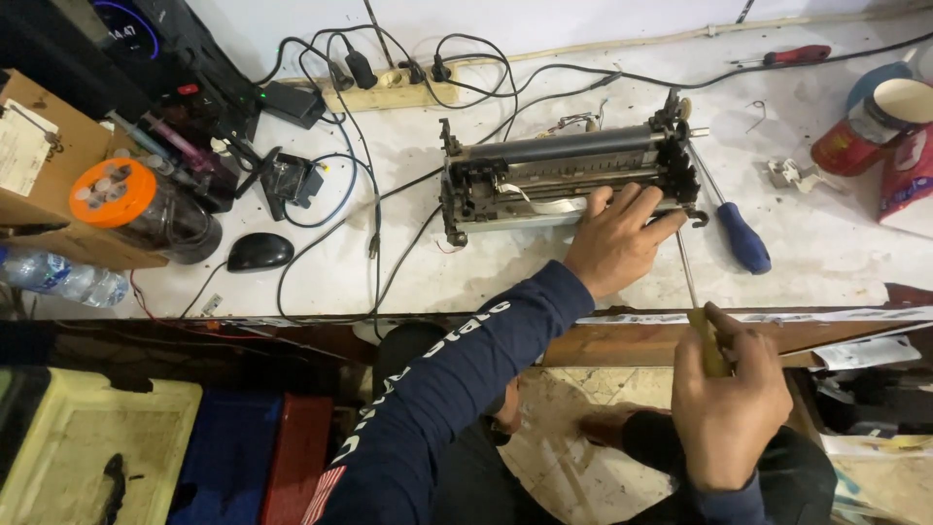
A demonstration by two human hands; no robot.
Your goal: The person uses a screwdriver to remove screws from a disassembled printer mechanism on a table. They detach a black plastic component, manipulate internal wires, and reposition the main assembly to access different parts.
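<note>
A stripped printer mechanism point(554, 175), a dark frame with a black roller and a white ribbon cable, lies on the stained white bench point(486, 272). My left hand point(614, 239) rests flat on its front right part, fingers spread over the frame. My right hand point(727, 401) is below the bench edge, closed around the yellow handle of a long screwdriver point(686, 272). Its thin shaft runs up to the right end of the mechanism. A blue-handled screwdriver point(741, 236) lies just right of the mechanism.
A power strip point(384, 94) with plugs and tangled black cables sits at the back. A black mouse point(259, 252), an orange-lidded jar point(146, 209), a cardboard box point(58, 146) and a water bottle point(58, 279) are left. A red screwdriver point(792, 55) and a red can point(855, 141) are right.
</note>
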